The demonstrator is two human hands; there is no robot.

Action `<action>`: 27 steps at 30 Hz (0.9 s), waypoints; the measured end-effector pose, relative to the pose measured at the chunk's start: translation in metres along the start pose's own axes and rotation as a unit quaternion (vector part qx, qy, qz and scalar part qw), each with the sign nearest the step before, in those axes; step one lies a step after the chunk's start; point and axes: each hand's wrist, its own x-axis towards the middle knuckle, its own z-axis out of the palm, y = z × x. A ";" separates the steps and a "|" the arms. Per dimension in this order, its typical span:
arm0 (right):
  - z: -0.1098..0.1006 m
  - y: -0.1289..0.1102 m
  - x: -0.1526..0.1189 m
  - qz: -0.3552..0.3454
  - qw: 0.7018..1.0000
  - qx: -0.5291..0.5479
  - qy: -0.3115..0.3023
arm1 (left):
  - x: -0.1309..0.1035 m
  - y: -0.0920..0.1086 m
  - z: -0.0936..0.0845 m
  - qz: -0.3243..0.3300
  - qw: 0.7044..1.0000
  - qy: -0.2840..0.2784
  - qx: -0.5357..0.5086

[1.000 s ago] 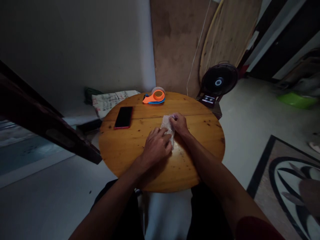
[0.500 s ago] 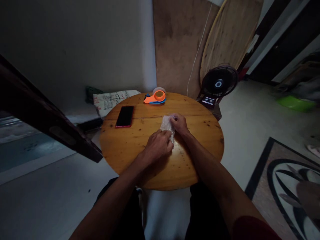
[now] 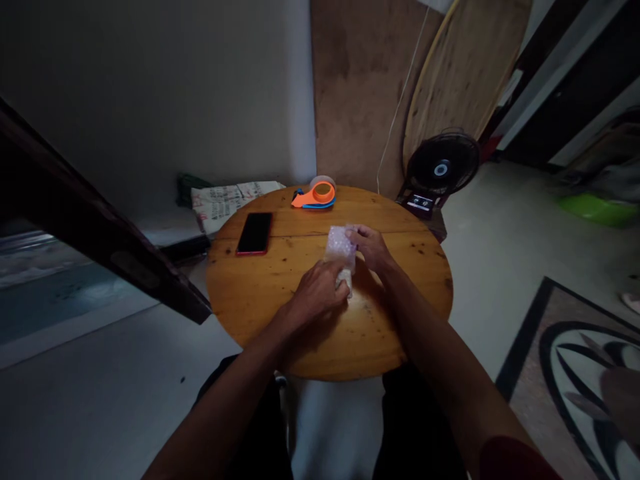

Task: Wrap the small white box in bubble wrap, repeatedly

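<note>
A small piece of pinkish, translucent bubble wrap (image 3: 340, 245) lies over the middle of the round wooden table (image 3: 260, 293). My left hand (image 3: 323, 285) grips its near end, thumb and fingers closed on it. At the far right corner, my right hand (image 3: 369, 244) pinches the wrap between thumb and fingers. Whether anything is wrapped inside cannot be made out. Beyond the hands, near the table's far edge, rests an orange and blue tape dispenser (image 3: 316, 195) with a roll of tape in it.
A phone (image 3: 255, 233) with a red edge lies on the table's left side. Behind the right edge stands a black fan (image 3: 441, 169). A printed white sack (image 3: 233, 200) sits past the far left edge, and a dark wooden beam (image 3: 125, 233) slants in from the left.
My right hand has opened out the far end of the bubble wrap, which now lies flatter and wider. My left hand has stayed at the near end. The view has shifted slightly.
</note>
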 end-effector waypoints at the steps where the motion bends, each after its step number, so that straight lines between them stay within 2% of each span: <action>1: 0.001 -0.004 -0.003 -0.008 1.000 0.001 -0.006 | 0.000 -0.001 0.000 0.002 1.000 0.001 -0.008; 4: 0.007 -0.018 -0.010 -0.029 0.999 -0.015 -0.017 | 0.002 -0.005 0.003 0.011 1.000 0.012 -0.025; 9: 0.018 -0.044 -0.022 -0.058 0.993 -0.090 -0.053 | 0.001 -0.016 0.014 0.032 0.997 0.061 -0.045; 14: 0.025 -0.062 -0.039 -0.088 0.981 -0.153 -0.077 | -0.004 -0.020 0.021 -0.005 0.993 0.099 -0.061; 17: 0.026 -0.068 -0.052 -0.088 0.979 -0.172 -0.068 | -0.005 -0.021 0.023 -0.050 0.988 0.137 -0.059; 21: 0.024 -0.073 -0.070 -0.092 0.976 -0.190 -0.058 | -0.002 -0.028 0.027 -0.108 0.979 0.152 -0.083; 27: 0.025 -0.071 -0.092 -0.104 0.973 -0.201 -0.039 | 0.008 -0.041 0.036 -0.102 0.967 0.153 -0.175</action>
